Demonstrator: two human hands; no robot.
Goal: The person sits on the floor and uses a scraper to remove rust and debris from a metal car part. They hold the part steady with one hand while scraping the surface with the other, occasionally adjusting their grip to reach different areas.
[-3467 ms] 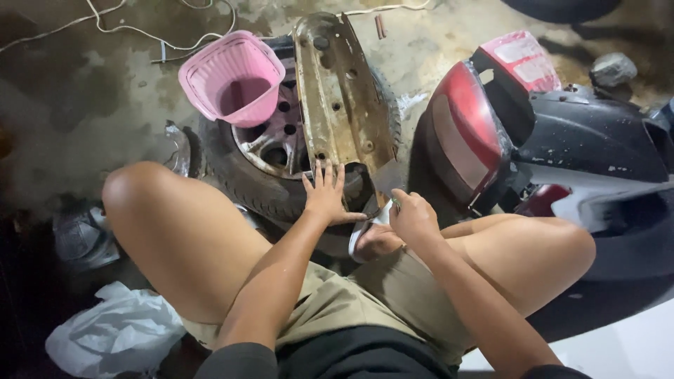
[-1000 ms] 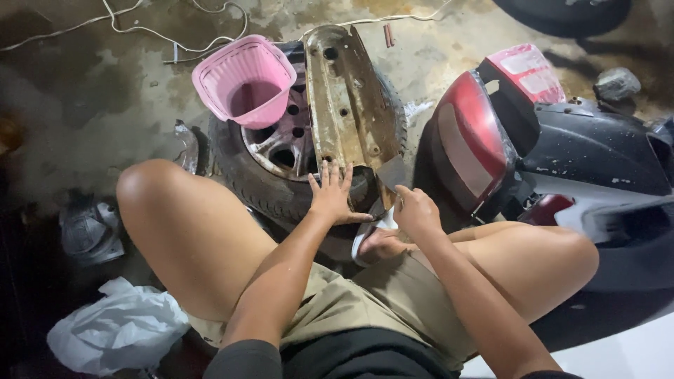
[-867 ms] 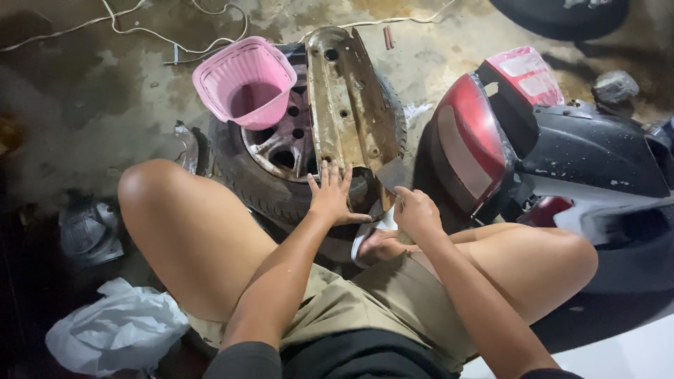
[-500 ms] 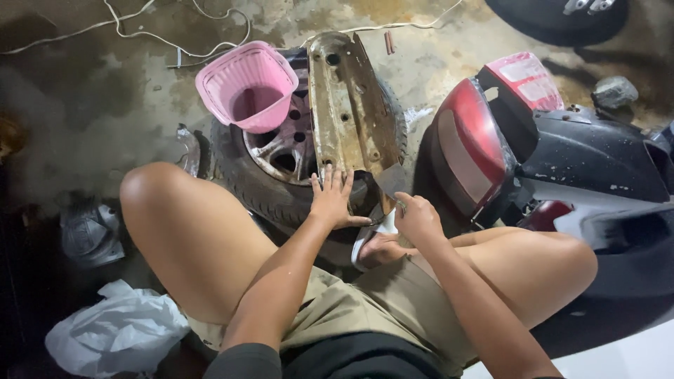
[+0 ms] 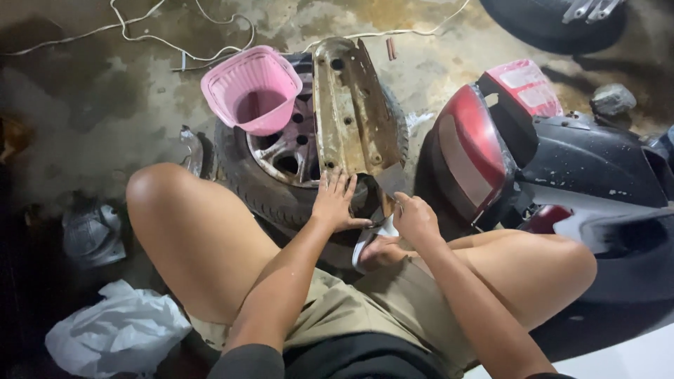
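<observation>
Two bare hands work at the near end of a rusty metal panel (image 5: pixel 353 112) that lies lengthwise across a wheel (image 5: pixel 281 158) on the concrete floor (image 5: pixel 91 91). The person sits low, knees spread to either side of the wheel. The left hand (image 5: pixel 335 203) lies flat on the panel's near end, fingers spread and pointing away, palm down, its grip open and pressing rather than clasping. The right hand (image 5: pixel 414 217) sits just to the right of it, beside the panel's near right corner, fingers curled in a closed grip on a small tool (image 5: pixel 382 210); what kind of tool it is I cannot tell, since only a short bit shows between the two hands. The tool's tip reaches the panel's lower edge, close by the left thumb. Just under the hands a pale strap or sandal (image 5: pixel 365 242) shows against the foot.

A pink basket (image 5: pixel 249 88) rests tilted on the far left of the wheel, touching the panel's left side. To the right stands a scooter (image 5: pixel 562 168), its red tail light (image 5: pixel 467 151) near the right hand. A white cord (image 5: pixel 175 45) trails over the floor beyond the basket, and a white bag (image 5: pixel 116 333) lies by the left thigh.
</observation>
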